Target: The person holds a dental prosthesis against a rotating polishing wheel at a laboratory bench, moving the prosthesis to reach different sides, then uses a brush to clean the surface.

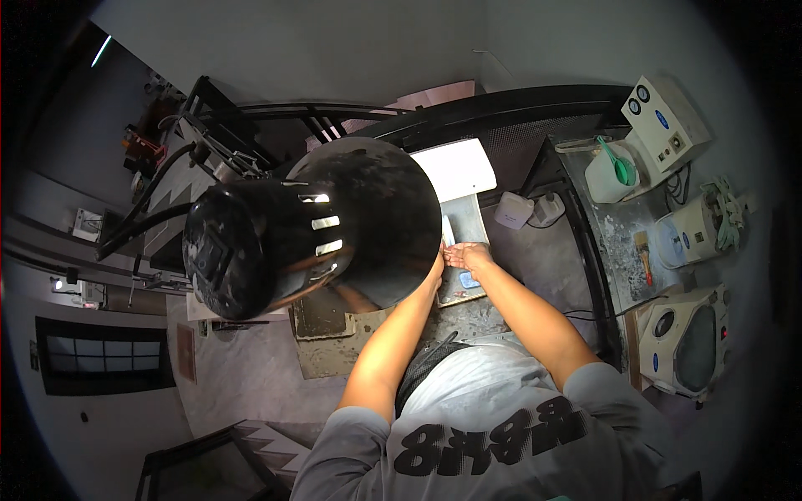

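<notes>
Both hands meet over a narrow grey tray-like work surface point(472, 219) in front of my body, under the black lamp. My right hand point(473, 257) reaches in with its fingers bent together toward the left one; whatever they pinch is too small to make out. My left hand point(439, 269) is mostly covered by the rim of the lamp shade point(380, 217), so its fingers barely show. Just beyond the fingers lies a slim white piece point(448, 230). A small blue-and-white object point(469, 280) rests on the surface below my right wrist.
The big lamp blocks the left and middle. A brightly lit white panel point(459, 167) stands behind the work surface. On the right bench point(614, 250) are a white tub point(608, 180) with a green strainer, a brush point(643, 257), a bucket point(681, 238) and a gauge box point(664, 125). White jugs point(514, 210) stand low.
</notes>
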`<state>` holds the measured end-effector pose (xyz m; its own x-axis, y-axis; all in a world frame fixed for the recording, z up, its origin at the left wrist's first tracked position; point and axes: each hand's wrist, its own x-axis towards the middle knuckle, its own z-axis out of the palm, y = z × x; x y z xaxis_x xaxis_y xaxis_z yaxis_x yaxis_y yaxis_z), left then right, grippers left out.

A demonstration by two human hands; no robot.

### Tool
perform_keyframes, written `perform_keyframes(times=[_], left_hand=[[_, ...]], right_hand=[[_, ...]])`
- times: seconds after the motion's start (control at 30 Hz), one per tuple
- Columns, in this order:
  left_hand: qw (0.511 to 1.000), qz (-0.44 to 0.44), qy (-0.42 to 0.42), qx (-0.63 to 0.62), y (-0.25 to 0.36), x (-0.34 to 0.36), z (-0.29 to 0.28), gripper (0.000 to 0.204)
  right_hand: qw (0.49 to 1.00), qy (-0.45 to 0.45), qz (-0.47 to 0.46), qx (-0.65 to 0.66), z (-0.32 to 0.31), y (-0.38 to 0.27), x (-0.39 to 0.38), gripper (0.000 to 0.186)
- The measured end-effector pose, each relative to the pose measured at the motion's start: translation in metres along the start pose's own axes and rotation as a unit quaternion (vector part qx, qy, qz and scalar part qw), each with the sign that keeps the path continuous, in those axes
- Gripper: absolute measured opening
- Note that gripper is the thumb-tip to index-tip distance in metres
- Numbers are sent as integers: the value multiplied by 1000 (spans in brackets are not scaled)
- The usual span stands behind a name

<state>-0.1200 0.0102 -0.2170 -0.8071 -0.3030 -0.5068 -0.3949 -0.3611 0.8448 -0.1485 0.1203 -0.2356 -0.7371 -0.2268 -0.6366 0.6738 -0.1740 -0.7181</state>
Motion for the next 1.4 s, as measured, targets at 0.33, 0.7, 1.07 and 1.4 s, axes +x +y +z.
perform_keyframes(times=[0.33, 0.7, 1.07, 1.4], left_hand=[[997, 6, 73, 10, -45, 47, -14, 10], [995, 16, -18, 94, -39, 17, -30, 19], [998, -44, -37, 9, -37, -13, -28, 26], [941, -130, -70, -304, -28, -23, -21, 30]], right_hand=[[998, 51, 20, 32, 5, 1, 3, 8], [910, -51, -140, -388, -27, 7, -13, 37], [691, -60, -263, -671, -52, 11, -48, 42], [801, 25, -316, -507, -11, -24, -49, 37]])
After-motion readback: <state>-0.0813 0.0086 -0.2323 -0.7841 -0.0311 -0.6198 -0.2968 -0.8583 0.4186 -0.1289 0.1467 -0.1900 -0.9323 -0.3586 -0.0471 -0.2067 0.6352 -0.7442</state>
